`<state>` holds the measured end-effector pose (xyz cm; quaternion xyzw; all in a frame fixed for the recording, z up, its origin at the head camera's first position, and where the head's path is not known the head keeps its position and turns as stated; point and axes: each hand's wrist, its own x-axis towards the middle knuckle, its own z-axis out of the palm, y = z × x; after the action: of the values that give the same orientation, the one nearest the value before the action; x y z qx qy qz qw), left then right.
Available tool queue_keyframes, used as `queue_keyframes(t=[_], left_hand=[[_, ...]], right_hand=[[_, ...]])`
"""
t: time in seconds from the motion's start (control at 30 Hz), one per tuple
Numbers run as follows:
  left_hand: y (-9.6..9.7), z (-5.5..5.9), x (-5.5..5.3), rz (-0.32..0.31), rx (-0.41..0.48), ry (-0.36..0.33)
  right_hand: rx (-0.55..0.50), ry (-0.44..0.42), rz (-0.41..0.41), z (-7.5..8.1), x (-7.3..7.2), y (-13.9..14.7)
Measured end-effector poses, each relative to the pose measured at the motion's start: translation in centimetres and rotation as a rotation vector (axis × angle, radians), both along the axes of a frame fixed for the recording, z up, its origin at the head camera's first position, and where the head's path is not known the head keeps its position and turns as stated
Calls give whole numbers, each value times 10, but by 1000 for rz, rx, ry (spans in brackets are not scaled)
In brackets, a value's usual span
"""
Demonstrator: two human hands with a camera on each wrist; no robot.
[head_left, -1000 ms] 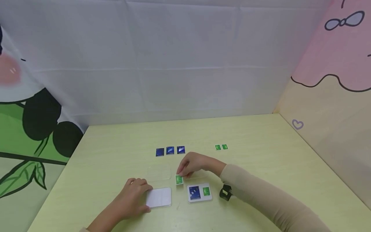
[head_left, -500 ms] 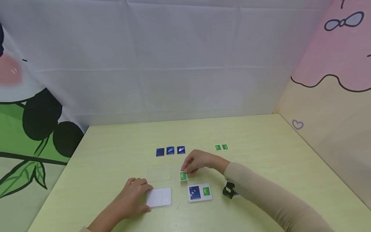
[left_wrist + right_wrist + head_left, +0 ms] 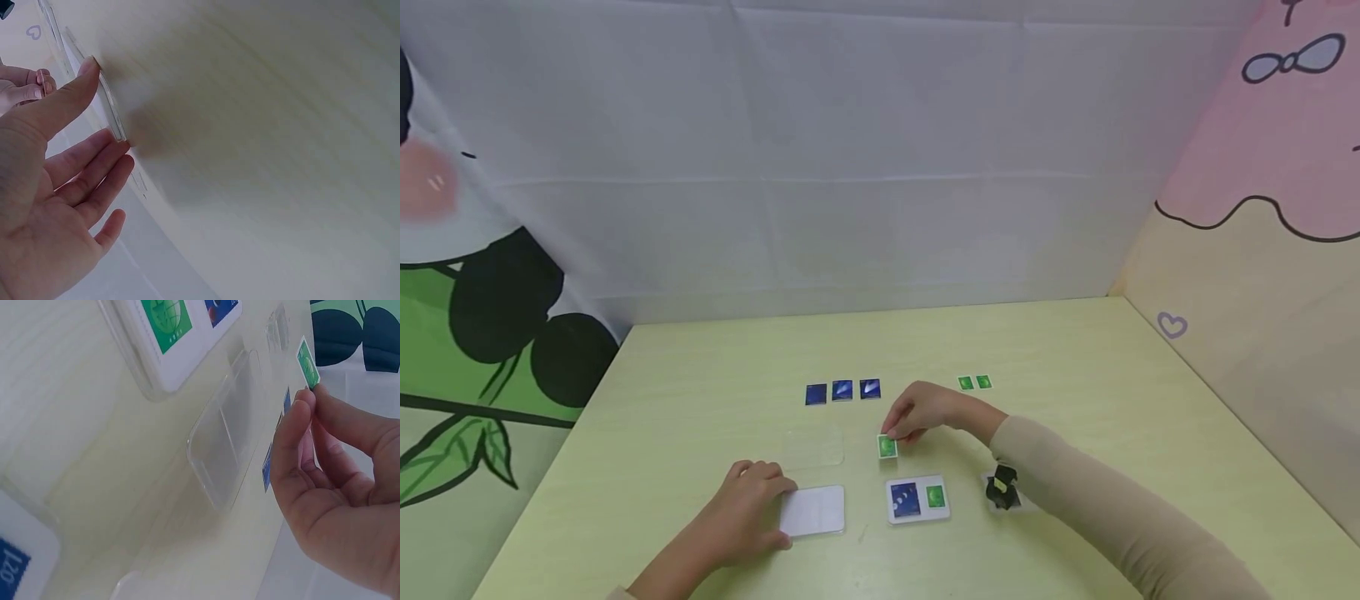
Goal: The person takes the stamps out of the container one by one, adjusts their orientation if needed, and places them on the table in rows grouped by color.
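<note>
My right hand (image 3: pixel 928 410) pinches a small green postage stamp (image 3: pixel 887 447) by its top edge between thumb and forefinger. In the right wrist view the held stamp (image 3: pixel 307 364) stands upright above the fingertips. My left hand (image 3: pixel 737 515) holds a white card in a clear plastic case (image 3: pixel 812 510) at its left side, thumb at the near edge. The left wrist view shows that case (image 3: pixel 112 106) edge-on between thumb and fingers. Right of it lies a cased white card (image 3: pixel 918 515) bearing one blue and one green stamp.
Three blue stamps (image 3: pixel 842 391) lie in a row farther back, two green stamps (image 3: pixel 974 382) to their right. A clear plastic cover (image 3: pixel 812 450) lies behind the white card. A black device (image 3: pixel 1002 487) sits by the right sleeve, partly covering another card.
My right hand has carried the green stamp to the right and slightly away from me. The left hand stays on the cased white card.
</note>
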<state>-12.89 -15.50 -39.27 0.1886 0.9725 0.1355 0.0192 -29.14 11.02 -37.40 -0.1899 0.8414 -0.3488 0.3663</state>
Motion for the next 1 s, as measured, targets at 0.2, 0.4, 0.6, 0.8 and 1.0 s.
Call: queue_keyframes(t=[0.2,0.4,0.6,0.8,1.0], left_hand=[[0,0,0,-2,-1,1],[1,0,0,7,-1,-18],[1,1,0,13,2,-27],[0,1,0,11,0,-26],[-1,-1,0,4,-2,-12]], right_hand=[[15,7,-18,0,-5,7],[-1,-3,-32,1,-9,13],[-20,-14,-34,0,-16,19],[-4,-2,-31,0,-23,24],[17,16,-55,-3,-31,30]])
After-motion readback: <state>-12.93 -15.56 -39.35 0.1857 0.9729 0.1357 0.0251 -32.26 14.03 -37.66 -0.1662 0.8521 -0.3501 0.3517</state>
